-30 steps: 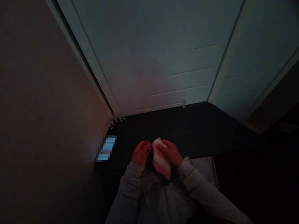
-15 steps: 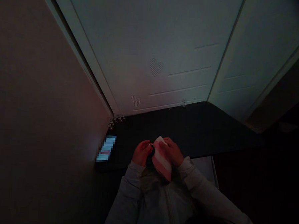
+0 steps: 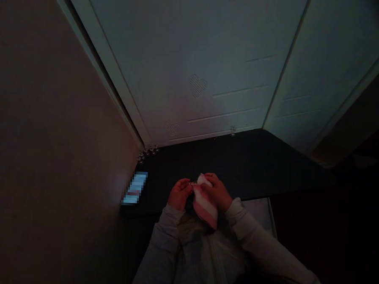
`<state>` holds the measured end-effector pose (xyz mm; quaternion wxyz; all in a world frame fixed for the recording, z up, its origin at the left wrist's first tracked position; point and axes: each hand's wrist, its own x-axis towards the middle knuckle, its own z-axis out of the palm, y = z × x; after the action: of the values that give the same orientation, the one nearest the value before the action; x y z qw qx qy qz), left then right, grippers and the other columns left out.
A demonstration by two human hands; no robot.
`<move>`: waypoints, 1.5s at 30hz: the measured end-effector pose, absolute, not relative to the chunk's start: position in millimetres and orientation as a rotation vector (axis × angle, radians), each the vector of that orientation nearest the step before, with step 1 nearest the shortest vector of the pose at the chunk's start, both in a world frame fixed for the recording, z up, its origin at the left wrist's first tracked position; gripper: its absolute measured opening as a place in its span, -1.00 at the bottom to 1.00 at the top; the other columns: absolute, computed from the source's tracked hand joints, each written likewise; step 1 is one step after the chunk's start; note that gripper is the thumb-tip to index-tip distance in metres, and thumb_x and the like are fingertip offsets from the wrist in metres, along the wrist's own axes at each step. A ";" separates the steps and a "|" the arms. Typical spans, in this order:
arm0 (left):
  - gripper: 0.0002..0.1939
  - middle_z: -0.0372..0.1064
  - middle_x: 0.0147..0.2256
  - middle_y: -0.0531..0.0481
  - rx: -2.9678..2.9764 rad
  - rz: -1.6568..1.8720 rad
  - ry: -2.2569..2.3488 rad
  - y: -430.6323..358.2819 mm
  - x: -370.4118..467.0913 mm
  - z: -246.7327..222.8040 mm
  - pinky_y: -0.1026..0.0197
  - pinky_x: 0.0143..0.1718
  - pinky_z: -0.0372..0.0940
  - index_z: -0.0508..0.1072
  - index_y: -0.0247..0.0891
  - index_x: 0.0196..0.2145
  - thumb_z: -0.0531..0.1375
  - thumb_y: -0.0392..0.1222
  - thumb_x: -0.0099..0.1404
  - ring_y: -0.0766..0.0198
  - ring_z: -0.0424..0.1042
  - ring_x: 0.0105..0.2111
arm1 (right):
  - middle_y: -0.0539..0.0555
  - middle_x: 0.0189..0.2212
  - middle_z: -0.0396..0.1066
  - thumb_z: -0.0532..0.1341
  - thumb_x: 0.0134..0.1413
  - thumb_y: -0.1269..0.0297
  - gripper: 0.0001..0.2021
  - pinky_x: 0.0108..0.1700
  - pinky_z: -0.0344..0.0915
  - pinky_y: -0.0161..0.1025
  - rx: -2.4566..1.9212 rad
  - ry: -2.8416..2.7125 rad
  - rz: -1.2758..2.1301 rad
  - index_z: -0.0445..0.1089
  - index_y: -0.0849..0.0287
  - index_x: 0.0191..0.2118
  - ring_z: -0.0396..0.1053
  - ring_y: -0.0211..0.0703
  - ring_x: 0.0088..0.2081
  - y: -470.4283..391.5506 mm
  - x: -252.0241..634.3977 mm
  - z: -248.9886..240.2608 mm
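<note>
A: Item 1, centre?
B: 1 small, shiny piece (image 3: 191, 183), glass or metal, I cannot tell which. It is pinched at the fingertips of the left hand (image 3: 177, 195), above the dark surface, presumably so most of it stays exposed.
A: Item 2?
B: 1 soft cloth, striped pink and white (image 3: 205, 204), grasped by the right hand (image 3: 220, 193). It is bunched at the top and hangs loose below, likely because only the upper part needs control. Its upper edge meets or nearly meets the piece; the gloom hides which.
A: Support?
B: 1 flat, black tabletop (image 3: 239, 161), under both hands.
A: Placed on it?
B: Near the left corner, a cluster of small, clear, shiny objects (image 3: 148, 151), perhaps grouped there to keep together. Well apart, 1 similar clear object (image 3: 233, 131) stands by the white panel with embossed hearts (image 3: 213, 54); no reason shows.
A: Last entry?
B: 1 lit, pixelated rectangular screen (image 3: 135, 188), beside the left wall (image 3: 66, 131), outside the hands' working space.
</note>
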<state>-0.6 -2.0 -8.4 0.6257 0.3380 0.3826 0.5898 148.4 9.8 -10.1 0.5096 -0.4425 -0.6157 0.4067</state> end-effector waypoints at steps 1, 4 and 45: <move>-0.67 0.34 -0.48 0.05 0.780 1.351 0.877 -2.1 -0.5 -8.5 0.35 -0.47 0.17 0.32 -0.31 -0.37 0.27 -0.30 -0.17 0.41 0.31 -0.49 | 0.07 -0.24 0.17 0.13 -0.20 0.35 -0.84 -0.08 0.08 -0.28 -1.075 -1.486 0.968 0.37 0.22 -0.39 0.18 -0.19 -0.17 10.2 148.2 -10.4; -0.67 0.34 -0.47 0.05 0.788 1.342 0.876 -2.1 -0.8 -8.7 0.34 -0.46 0.17 0.31 -0.30 -0.38 0.28 -0.29 -0.18 0.40 0.31 -0.48 | 0.08 -0.22 0.17 0.16 -0.22 0.33 -0.84 -0.07 0.08 -0.27 -1.082 -1.491 0.952 0.35 0.23 -0.40 0.18 -0.18 -0.15 11.3 148.3 -12.0; -0.74 0.33 -0.45 0.04 1.067 1.277 0.973 -2.9 -1.4 -13.1 0.27 -0.31 0.18 0.34 -0.30 -0.43 0.26 -0.33 -0.17 0.36 0.31 -0.42 | 0.07 -0.28 0.32 0.13 -0.18 0.21 -0.74 -0.17 0.15 -0.25 -1.067 -1.431 1.133 0.35 0.23 -0.31 0.26 -0.18 -0.24 9.1 153.1 -6.8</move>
<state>-1.4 -2.9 -13.1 0.5703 0.4548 0.4144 0.5442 153.1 9.1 -6.8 0.4913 -0.4396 -0.5895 0.4667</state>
